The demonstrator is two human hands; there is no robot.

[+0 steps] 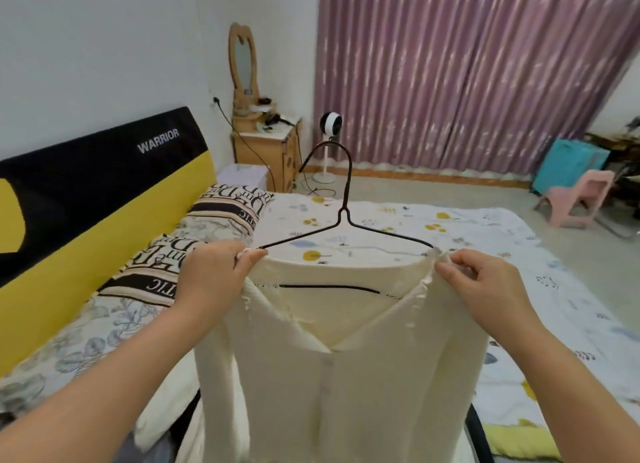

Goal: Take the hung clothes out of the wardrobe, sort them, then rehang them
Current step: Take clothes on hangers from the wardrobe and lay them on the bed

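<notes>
cardigan (346,376) on hanger (343,216) | bed (485,254) behind | pillows (194,241) left

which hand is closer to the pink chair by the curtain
Right. The right hand pinches the cream top's shoulder on the pink chair's side; the left hand pinches the opposite shoulder.

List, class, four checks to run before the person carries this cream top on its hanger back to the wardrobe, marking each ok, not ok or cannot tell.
1. Left hand has a grip on the shoulder of the cream top: ok.
2. Right hand pinches the other shoulder: ok.
3. Black wire hanger sits inside the neckline, hook up: ok.
4. Front buttons closed: cannot tell.
5. Wardrobe rail free: cannot tell, out of view.
</notes>
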